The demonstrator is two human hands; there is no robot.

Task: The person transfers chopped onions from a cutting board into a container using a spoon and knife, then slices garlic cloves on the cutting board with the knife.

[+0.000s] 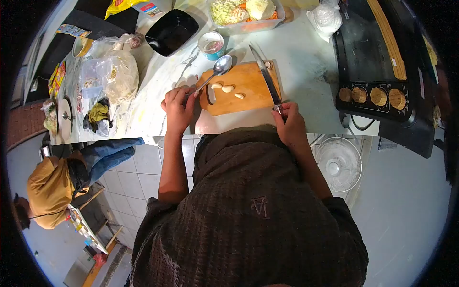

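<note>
Gripping shiny metal spoon (222,66), long tapered knife (266,76)

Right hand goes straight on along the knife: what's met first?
Likely the plastic container of vegetables. The knife in the right hand points at its near side, with only bare counter beyond the tip. Blade height is unclear, so it might pass above.
</note>
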